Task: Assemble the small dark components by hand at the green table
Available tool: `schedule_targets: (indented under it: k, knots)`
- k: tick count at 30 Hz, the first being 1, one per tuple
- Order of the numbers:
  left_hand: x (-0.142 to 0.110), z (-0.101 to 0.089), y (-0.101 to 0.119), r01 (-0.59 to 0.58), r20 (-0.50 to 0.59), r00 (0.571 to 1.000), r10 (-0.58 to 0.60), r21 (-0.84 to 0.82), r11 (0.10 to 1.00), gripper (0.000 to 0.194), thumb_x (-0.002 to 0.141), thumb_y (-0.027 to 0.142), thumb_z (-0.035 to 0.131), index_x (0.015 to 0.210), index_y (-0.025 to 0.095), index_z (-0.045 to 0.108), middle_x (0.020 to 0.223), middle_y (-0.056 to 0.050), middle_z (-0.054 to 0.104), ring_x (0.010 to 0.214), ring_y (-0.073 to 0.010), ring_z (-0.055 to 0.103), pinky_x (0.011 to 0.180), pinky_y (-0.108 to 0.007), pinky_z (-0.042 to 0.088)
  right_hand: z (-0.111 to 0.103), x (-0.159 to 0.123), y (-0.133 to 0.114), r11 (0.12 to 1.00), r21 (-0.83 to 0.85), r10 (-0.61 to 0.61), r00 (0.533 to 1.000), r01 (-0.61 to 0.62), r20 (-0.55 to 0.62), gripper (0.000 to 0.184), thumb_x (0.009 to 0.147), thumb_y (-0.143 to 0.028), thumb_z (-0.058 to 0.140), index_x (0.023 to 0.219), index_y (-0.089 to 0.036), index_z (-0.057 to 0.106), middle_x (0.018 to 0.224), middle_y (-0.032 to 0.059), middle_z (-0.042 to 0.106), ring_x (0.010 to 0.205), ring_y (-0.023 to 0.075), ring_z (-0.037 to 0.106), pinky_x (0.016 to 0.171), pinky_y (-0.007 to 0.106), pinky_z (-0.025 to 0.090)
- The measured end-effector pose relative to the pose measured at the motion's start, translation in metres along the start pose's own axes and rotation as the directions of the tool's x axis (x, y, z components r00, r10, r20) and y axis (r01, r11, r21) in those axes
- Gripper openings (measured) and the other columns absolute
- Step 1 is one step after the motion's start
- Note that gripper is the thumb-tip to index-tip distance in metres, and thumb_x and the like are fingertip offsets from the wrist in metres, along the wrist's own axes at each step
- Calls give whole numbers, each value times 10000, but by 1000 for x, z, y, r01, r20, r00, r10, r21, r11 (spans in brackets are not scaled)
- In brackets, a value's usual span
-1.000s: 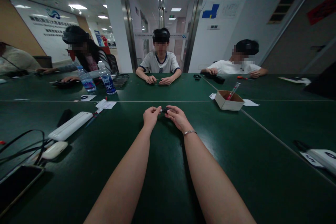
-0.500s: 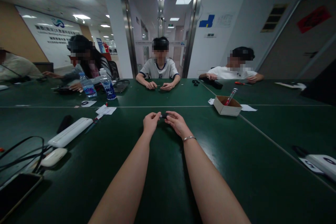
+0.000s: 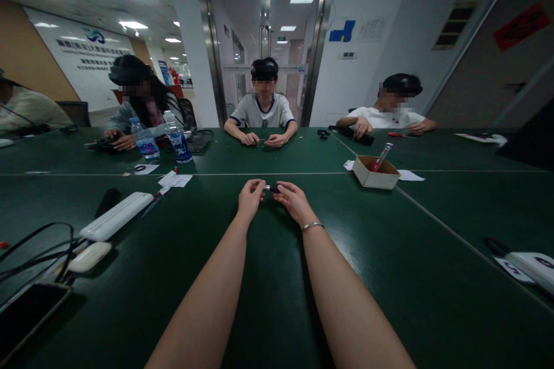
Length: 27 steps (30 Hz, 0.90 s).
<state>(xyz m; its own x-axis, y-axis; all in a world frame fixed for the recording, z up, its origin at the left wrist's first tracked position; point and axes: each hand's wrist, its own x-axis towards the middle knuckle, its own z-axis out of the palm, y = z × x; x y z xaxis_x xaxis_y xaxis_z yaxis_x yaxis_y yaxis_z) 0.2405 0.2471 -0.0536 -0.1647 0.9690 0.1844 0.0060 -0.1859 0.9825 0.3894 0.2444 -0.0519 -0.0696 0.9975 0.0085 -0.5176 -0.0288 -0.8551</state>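
Note:
In the head view, a small black stick with a silver end [image 3: 272, 188] spans the gap between my two hands, just above the green table [image 3: 277, 277]. My left hand [image 3: 250, 198] pinches the silver end between thumb and fingers. The black end sits in the closed fingers of my right hand [image 3: 293, 200], which has a silver bracelet [image 3: 312, 225] at its wrist. Its exact kind is too small to make out, and my fingers hide both tips.
An open box [image 3: 375, 176] with a tube inside stands right of my hands. To the left lie a white power bank [image 3: 118, 216], a white case [image 3: 90, 257], cables and a phone [image 3: 32, 314]. Two bottles [image 3: 178, 141] stand further off. Several people sit around the table.
My right hand has shifted slightly right, and a silver part now shows between my left fingers and the black part. Across the table, two people have moved their hands.

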Motion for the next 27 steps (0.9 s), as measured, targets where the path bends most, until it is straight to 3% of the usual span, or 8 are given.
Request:
schedule_targets:
  k: [3, 7, 10, 14, 16, 18, 23, 27]
  knots:
    - [1, 1, -4, 17, 12, 1000, -17, 37, 999, 267, 822, 353, 596, 974, 136, 636, 746, -56, 635, 612, -136, 579, 506, -209, 433, 1, -1, -1, 1000, -17, 18, 1000, -18, -2, 190, 748, -120, 782, 902, -125, 669, 764, 74, 697, 586, 141, 660, 586, 209, 566]
    - [3, 0, -5, -86, 14, 996, 86, 46, 995, 303, 733, 144, 593, 1032, 165, 640, 1009, -90, 643, 828, -160, 618, 627, -219, 492, 2, -1, -2, 999, -24, 23, 1000, -23, -5, 172, 756, -106, 769, 895, -121, 669, 764, 83, 698, 575, 137, 654, 583, 207, 562]
    - [3, -1, -2, -38, -38, 999, 38, -8, 999, 347, 754, 136, 558, 1095, 180, 610, 1120, -95, 608, 904, -164, 615, 678, -229, 507, 2, -1, -2, 1000, -13, 17, 1000, -17, -1, 176, 756, -114, 774, 898, -122, 671, 757, 81, 695, 578, 141, 656, 585, 213, 564]
    - [0, 0, 1, 53, -24, 998, -52, 27, 998, 279, 883, 354, 504, 1073, 166, 582, 872, -62, 633, 703, -139, 601, 567, -212, 462, 3, -2, -3, 1000, -11, 20, 1000, -20, -10, 158, 758, -110, 765, 885, -126, 672, 738, 70, 695, 571, 135, 654, 581, 208, 563]
    - [-2, 0, -1, 35, 21, 999, -37, 88, 996, 351, 911, 457, 457, 1076, 167, 567, 691, -15, 590, 563, -124, 544, 507, -208, 409, 3, -4, -4, 1000, -18, 22, 1000, -22, 2, 167, 752, -116, 771, 886, -128, 673, 745, 70, 698, 579, 135, 656, 587, 208, 563]
    - [-2, 1, -3, -11, 57, 998, 4, 133, 991, 339, 914, 444, 461, 1087, 170, 561, 610, 16, 544, 520, -117, 507, 498, -206, 380, 3, -4, -5, 999, -26, 21, 1000, -20, 20, 178, 744, -126, 779, 888, -130, 674, 753, 71, 701, 592, 137, 659, 593, 208, 562]
    - [0, 2, -5, -57, 50, 997, 51, 113, 992, 285, 826, 222, 564, 1108, 183, 570, 772, -1, 590, 616, -104, 544, 565, -198, 406, 3, -4, -4, 999, -35, 23, 999, -23, 26, 168, 742, -133, 782, 874, -133, 679, 748, 65, 697, 589, 134, 655, 586, 205, 561]
    - [-1, 2, -3, 14, 33, 999, -18, 101, 995, 262, 884, 328, 503, 1078, 170, 578, 714, -5, 582, 547, -107, 522, 512, -204, 385, 2, -3, -4, 999, -33, 18, 1000, -17, 24, 184, 742, -148, 794, 881, -133, 675, 739, 63, 691, 592, 134, 654, 588, 204, 561]
